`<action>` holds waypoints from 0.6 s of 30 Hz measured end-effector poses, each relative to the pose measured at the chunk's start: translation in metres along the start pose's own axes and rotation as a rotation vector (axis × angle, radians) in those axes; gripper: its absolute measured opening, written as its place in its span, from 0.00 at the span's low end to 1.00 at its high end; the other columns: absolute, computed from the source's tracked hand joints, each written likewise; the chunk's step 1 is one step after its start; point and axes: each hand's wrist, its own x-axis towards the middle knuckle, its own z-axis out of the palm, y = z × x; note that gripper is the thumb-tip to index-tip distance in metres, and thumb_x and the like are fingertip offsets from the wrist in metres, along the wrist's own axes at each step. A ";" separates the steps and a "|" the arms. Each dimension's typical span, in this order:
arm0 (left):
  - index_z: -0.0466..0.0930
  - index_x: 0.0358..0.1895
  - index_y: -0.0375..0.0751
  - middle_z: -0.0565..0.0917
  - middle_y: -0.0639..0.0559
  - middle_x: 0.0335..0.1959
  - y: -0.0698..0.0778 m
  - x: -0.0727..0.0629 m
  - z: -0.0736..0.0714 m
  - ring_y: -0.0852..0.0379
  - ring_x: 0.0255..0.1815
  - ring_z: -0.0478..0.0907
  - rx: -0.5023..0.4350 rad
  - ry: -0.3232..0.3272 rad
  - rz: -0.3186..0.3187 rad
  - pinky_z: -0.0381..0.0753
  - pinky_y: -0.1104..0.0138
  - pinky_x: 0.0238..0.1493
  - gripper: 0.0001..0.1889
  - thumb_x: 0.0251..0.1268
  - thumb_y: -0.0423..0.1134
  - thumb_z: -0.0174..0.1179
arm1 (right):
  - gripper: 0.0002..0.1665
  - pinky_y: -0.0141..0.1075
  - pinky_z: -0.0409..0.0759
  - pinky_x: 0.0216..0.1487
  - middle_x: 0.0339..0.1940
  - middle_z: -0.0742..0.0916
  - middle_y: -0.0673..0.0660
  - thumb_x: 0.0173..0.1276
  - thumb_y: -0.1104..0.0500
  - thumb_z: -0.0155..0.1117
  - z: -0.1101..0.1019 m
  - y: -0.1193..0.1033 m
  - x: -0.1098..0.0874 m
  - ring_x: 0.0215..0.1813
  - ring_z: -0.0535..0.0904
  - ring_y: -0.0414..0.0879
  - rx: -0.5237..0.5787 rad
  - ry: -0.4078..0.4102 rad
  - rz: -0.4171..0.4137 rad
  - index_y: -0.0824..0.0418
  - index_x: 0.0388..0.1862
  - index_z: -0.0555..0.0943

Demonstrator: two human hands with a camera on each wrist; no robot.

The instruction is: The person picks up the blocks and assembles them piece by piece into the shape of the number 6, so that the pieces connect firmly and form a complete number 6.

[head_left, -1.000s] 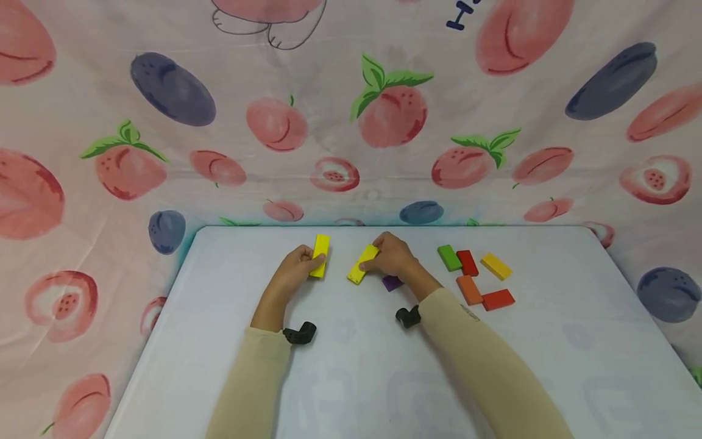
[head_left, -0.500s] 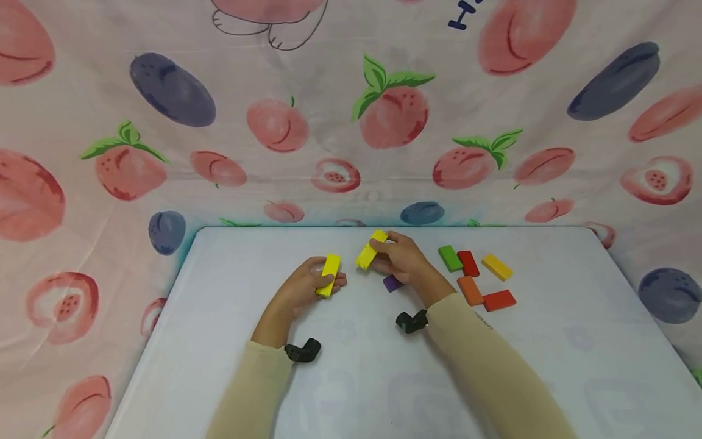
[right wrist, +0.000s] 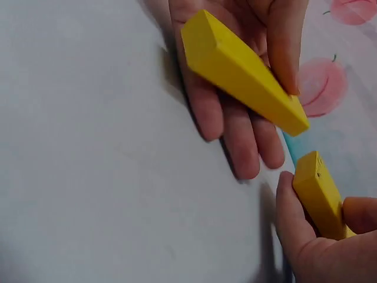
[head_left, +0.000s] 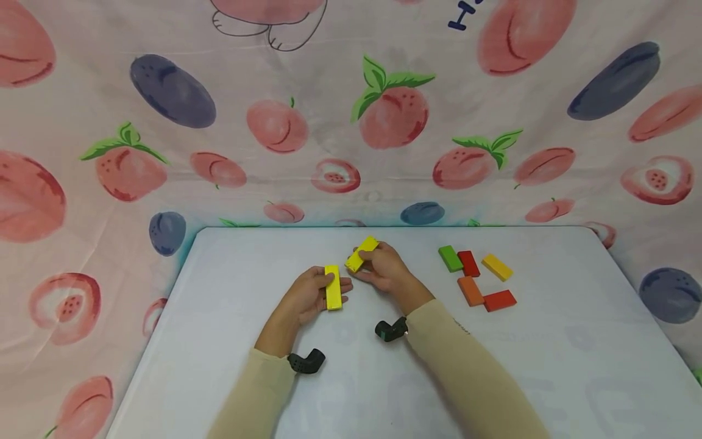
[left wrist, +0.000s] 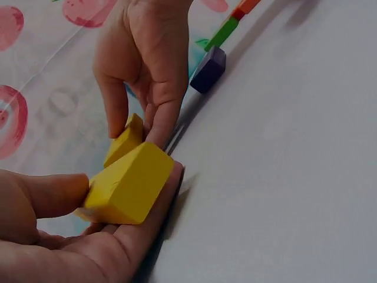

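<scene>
My left hand (head_left: 307, 294) pinches a yellow block (head_left: 333, 288) with the thumb on top and fingers beneath, over the white table (head_left: 351, 378). Just beyond it, my right hand (head_left: 388, 268) grips a second yellow block (head_left: 363, 253) between thumb and fingers, slanted up to the right. Seen from the right wrist, small dark marks show on the end of the right hand's block (right wrist: 321, 194); the left hand's block (right wrist: 241, 73) lies across its fingers. A purple block (left wrist: 208, 71) stands behind the right hand in the left wrist view, hidden in the head view.
To the right on the table lie a green block (head_left: 450, 258), a red block (head_left: 468, 263), an orange block (head_left: 470, 291), another red block (head_left: 499, 300) and an orange-yellow block (head_left: 496, 267). A fruit-print cloth (head_left: 230, 201) hangs behind the table.
My left hand has moved right and toward me with its yellow block. The right hand first lifted its block, then shifted left, so the purple block is now covered in the head view.
</scene>
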 end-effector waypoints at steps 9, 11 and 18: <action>0.72 0.70 0.37 0.84 0.41 0.59 0.008 -0.006 -0.009 0.50 0.56 0.85 0.254 0.155 0.042 0.85 0.60 0.58 0.24 0.75 0.39 0.60 | 0.33 0.52 0.79 0.67 0.70 0.77 0.62 0.79 0.62 0.57 0.009 0.013 0.007 0.72 0.75 0.56 0.020 0.037 -0.026 0.58 0.79 0.61; 0.75 0.68 0.39 0.85 0.42 0.57 0.009 -0.007 -0.011 0.52 0.52 0.85 0.345 0.213 0.048 0.86 0.62 0.54 0.24 0.73 0.41 0.63 | 0.32 0.51 0.79 0.66 0.70 0.77 0.63 0.79 0.62 0.58 0.012 0.015 0.007 0.71 0.76 0.56 0.016 0.045 -0.033 0.57 0.78 0.63; 0.83 0.60 0.42 0.88 0.46 0.52 0.013 -0.009 -0.019 0.55 0.43 0.84 0.539 0.345 0.055 0.86 0.66 0.42 0.22 0.65 0.45 0.70 | 0.29 0.47 0.87 0.56 0.64 0.82 0.60 0.75 0.58 0.64 0.019 0.017 0.008 0.64 0.82 0.55 -0.062 0.123 -0.049 0.55 0.73 0.69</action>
